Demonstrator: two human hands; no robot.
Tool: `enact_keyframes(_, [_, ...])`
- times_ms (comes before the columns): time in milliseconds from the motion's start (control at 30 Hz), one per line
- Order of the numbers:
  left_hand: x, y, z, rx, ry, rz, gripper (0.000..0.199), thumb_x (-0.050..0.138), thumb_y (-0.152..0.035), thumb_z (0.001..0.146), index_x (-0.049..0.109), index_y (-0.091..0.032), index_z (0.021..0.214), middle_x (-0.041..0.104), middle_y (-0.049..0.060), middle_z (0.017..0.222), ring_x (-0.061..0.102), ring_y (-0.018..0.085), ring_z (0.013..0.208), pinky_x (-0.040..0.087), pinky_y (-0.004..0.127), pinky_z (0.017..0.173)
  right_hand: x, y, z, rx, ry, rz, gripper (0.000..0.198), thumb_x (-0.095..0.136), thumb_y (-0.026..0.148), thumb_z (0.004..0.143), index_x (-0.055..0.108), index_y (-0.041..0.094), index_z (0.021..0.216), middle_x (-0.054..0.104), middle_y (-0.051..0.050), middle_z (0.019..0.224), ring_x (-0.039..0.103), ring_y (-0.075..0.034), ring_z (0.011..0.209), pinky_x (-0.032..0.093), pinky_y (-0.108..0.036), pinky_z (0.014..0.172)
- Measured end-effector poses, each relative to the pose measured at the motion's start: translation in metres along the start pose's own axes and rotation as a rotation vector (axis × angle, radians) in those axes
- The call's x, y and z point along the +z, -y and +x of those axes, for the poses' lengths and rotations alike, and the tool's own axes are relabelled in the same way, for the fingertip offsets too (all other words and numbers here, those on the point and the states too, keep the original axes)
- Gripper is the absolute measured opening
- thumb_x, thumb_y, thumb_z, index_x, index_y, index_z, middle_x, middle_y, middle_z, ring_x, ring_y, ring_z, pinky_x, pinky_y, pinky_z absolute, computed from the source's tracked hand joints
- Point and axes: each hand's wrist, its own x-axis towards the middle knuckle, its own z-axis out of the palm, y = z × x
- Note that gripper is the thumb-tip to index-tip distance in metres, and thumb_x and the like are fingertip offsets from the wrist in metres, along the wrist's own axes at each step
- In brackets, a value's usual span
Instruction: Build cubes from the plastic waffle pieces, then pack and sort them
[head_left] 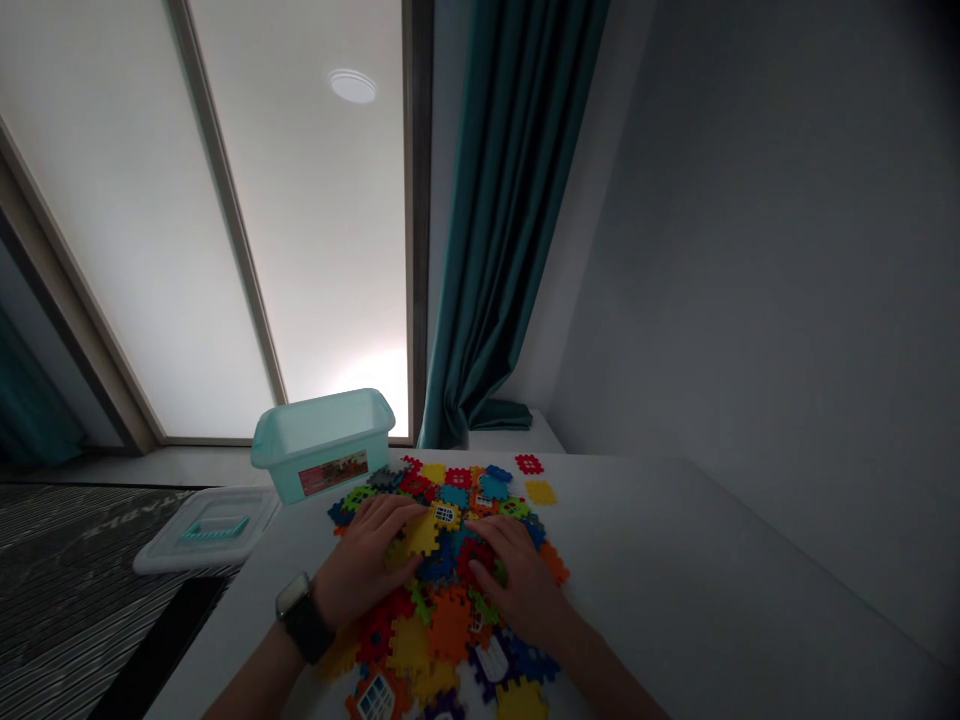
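Observation:
A heap of colourful plastic interlocking tiles [450, 622] with notched edges spreads over the white table. My left hand [367, 560], with a dark watch [301, 612] on its wrist, has a yellow tile [421, 536] between its fingers and thumb. Across the heap, my right hand [521, 580] rests with thumb and fingers apart around a red tile [471, 556]; a firm grip on it does not show. Just beyond both hands is a small yellow window tile [445, 515]. The palms hide some of the tiles beneath.
Behind the heap stands a teal plastic bin [322, 440]. Its clear lid [210, 528] with a teal handle lies to the left. A loose red tile [529, 464] and a flat yellow tile [540, 492] sit at the heap's far right. The white table [675, 580] extends rightward to the wall.

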Motion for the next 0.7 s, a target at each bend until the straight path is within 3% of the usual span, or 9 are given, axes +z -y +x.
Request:
enact_keyframes(167, [0.019,-0.015,0.000,0.078,0.032,-0.024,0.046,0.064,-0.025,0.084,0.053,-0.027,0.129,0.064,0.008,0.122,0.058,0.029,0.111,0.045,0.048,0.099,0.002,0.006,-0.001,-0.010,-0.004,0.001,0.047,0.062,0.025,0.089,0.050,0.026,0.134,0.062,-0.008,0.124,0.056,-0.027,0.119,0.043,-0.047,0.106])
enact_keyframes(367, [0.022,-0.030,-0.001,0.073,0.012,-0.052,0.041,0.064,-0.022,0.084,0.054,-0.026,0.124,0.065,0.008,0.119,0.059,0.028,0.109,0.046,0.045,0.097,0.001,0.008,0.000,-0.040,0.014,0.006,0.038,0.068,0.023,0.084,0.056,0.026,0.121,0.063,-0.007,0.120,0.056,-0.027,0.116,0.044,-0.047,0.105])
enact_keyframes(700, [0.030,-0.025,-0.001,0.117,-0.018,-0.053,0.041,0.062,-0.024,0.083,0.054,-0.024,0.123,0.064,0.009,0.117,0.059,0.028,0.106,0.048,0.044,0.094,-0.002,0.011,0.000,-0.050,0.002,0.017,0.038,0.064,0.013,0.081,0.054,0.025,0.116,0.061,-0.007,0.120,0.055,-0.026,0.116,0.044,-0.046,0.104])
